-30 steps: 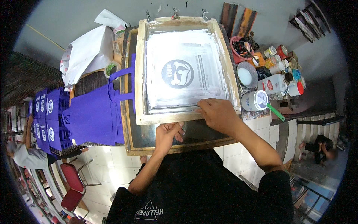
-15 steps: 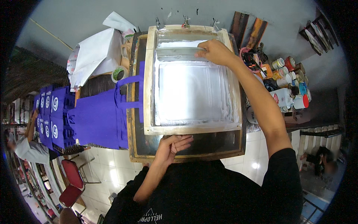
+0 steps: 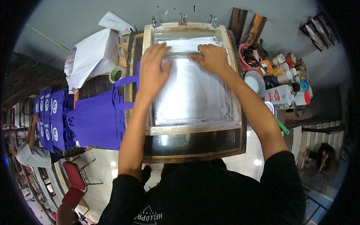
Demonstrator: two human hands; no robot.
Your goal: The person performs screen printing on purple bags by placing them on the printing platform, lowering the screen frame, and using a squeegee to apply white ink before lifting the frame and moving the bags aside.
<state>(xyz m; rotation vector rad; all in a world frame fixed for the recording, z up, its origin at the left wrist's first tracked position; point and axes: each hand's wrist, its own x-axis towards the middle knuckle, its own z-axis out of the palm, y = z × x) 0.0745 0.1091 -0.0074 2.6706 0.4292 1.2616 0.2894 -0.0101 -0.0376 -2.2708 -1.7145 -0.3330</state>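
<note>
While both hands press side by side on a squeegee [image 3: 187, 53] at the far end of the wooden screen-printing frame [image 3: 187, 129], the left hand [image 3: 153, 71] lies flat with fingers spread over the blade's left part and the right hand [image 3: 210, 58] curls closed over its right part, a grip that spreads pressure evenly across the white-inked mesh [image 3: 193, 93]. Purple tote bags [image 3: 93, 122] lie stacked just left of the frame, within reach of the left arm; paint cans and jars [image 3: 288, 80] cluster to the right, beside the right arm.
</note>
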